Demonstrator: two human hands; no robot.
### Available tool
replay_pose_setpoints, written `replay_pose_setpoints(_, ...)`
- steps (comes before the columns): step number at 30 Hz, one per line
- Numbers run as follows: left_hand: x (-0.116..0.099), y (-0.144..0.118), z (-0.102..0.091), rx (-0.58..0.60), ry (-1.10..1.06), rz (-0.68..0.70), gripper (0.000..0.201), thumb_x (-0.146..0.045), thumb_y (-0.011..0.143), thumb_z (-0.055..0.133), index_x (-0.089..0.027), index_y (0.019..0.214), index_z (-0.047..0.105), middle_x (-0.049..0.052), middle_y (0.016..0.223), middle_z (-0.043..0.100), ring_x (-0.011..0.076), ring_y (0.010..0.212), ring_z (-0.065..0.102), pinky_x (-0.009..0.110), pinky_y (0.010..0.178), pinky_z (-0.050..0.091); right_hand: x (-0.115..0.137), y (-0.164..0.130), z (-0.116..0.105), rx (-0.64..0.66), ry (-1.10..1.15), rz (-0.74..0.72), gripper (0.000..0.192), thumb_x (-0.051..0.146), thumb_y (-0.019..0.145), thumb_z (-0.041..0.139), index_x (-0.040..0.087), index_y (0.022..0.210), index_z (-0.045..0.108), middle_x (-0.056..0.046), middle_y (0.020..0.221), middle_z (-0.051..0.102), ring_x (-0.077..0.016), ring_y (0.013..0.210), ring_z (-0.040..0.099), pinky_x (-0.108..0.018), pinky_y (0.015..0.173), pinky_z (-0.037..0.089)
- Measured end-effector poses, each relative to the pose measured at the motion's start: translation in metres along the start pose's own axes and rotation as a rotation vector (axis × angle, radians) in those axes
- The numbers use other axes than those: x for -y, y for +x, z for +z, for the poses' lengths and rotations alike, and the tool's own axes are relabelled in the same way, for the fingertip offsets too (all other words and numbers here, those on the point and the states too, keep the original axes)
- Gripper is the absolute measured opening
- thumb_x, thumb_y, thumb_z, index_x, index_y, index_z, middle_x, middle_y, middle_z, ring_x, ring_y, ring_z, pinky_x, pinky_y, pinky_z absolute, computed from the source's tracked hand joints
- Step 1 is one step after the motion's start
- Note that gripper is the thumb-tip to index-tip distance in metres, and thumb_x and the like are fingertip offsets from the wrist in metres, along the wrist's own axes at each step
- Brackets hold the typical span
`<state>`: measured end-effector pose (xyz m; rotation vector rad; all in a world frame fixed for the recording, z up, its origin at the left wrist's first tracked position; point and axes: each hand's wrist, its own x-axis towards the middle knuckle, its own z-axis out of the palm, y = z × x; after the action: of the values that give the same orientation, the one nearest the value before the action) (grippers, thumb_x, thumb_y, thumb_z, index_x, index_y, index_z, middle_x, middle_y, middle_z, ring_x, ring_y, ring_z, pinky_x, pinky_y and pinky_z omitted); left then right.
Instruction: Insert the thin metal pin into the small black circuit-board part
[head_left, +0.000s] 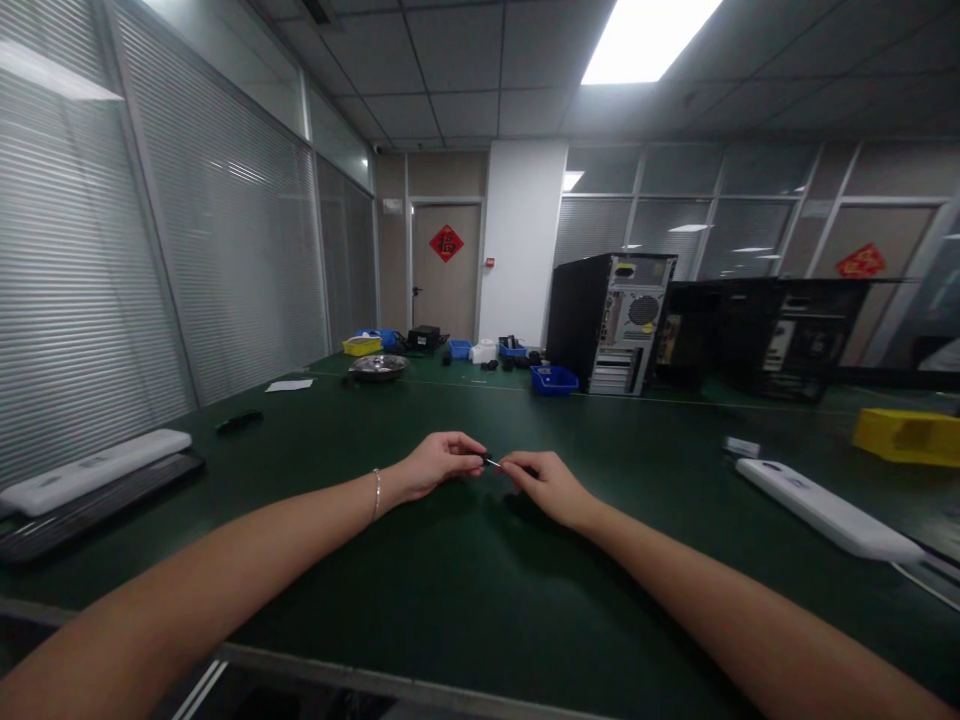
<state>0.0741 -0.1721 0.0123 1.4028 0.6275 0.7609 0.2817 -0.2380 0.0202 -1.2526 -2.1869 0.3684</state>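
Observation:
Over the middle of the green table (420, 610), my left hand (439, 465) pinches a small black piece (487, 458) between thumb and fingers. My right hand (551, 487) is just to its right, thumb and fingertips closed on the end of a thin, light-coloured rod (493, 463). The rod reaches from the right fingertips to the black piece. Whether it is fixed to that piece or only touches it, I cannot tell. Both things are too small to name. A thin bracelet circles my left wrist.
Long white devices lie at left (97, 470) and right (829, 510). A dark tool (238, 422) and a white paper (289, 385) are on the left. Farther back are a metal bowl (378, 368), a blue bin (554, 380) and a computer tower (611, 325). A yellow bin (906, 436) stands right.

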Motion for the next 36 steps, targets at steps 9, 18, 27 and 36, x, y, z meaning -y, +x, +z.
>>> replay_pose_setpoints(9,-0.0028,-0.0027,-0.0031,0.094,0.051,0.018,0.034,-0.020,0.064,0.077,-0.010,0.094,0.064,0.008,0.086,0.068,0.0157,0.080,0.065,0.032,0.080,0.049,-0.0045,-0.0024,-0.0005,0.069,0.165,0.048,0.035,0.040,0.091,0.042,0.017,0.091,0.068,0.002,0.062,0.053,-0.0118,0.054,0.048,-0.022,0.051,0.035)
replay_pose_setpoints(18,-0.0004,-0.0014,-0.0047,0.143,0.010,-0.026,0.033,-0.019,0.066,0.076,-0.011,0.096,0.064,0.008,0.089,0.068,0.0153,0.082,0.065,0.029,0.079,0.050,-0.0066,-0.0053,-0.0005,0.092,0.259,0.024,0.035,0.041,0.091,0.043,0.016,0.093,0.067,0.002,0.062,0.049,-0.0106,0.053,0.045,-0.021,0.049,0.034)
replay_pose_setpoints(27,-0.0013,-0.0004,-0.0020,0.107,0.029,-0.023,0.034,-0.021,0.068,0.076,-0.011,0.098,0.064,0.009,0.090,0.069,0.0141,0.080,0.065,0.028,0.079,0.051,-0.0080,-0.0048,-0.0011,0.064,0.199,-0.004,0.035,0.039,0.092,0.043,0.015,0.091,0.067,0.001,0.063,0.051,-0.0112,0.056,0.047,-0.022,0.055,0.035)
replay_pose_setpoints(36,-0.0043,-0.0030,-0.0035,0.172,0.053,-0.027,0.032,-0.019,0.069,0.075,-0.010,0.098,0.063,0.009,0.089,0.069,0.0143,0.079,0.065,0.028,0.075,0.051,-0.0075,-0.0058,-0.0047,0.113,0.213,-0.009,0.037,0.041,0.092,0.042,0.014,0.093,0.068,0.002,0.062,0.049,-0.0111,0.056,0.046,-0.021,0.054,0.035)
